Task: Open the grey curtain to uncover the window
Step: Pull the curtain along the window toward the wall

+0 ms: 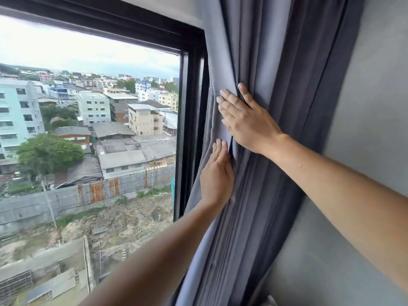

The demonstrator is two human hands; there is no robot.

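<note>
The grey curtain (260, 51) hangs bunched in folds at the right side of the window (88, 129), whose glass shows uncovered with buildings outside. My right hand (245, 120) lies flat on the gathered folds, fingers spread and pointing up-left. My left hand (217, 173) presses flat against the curtain's left edge just below it, fingers together and pointing up. Neither hand grips the cloth; both palms rest on it.
The black window frame (192, 107) runs vertically just left of the curtain. A grey wall (364, 107) stands to the right of the curtain.
</note>
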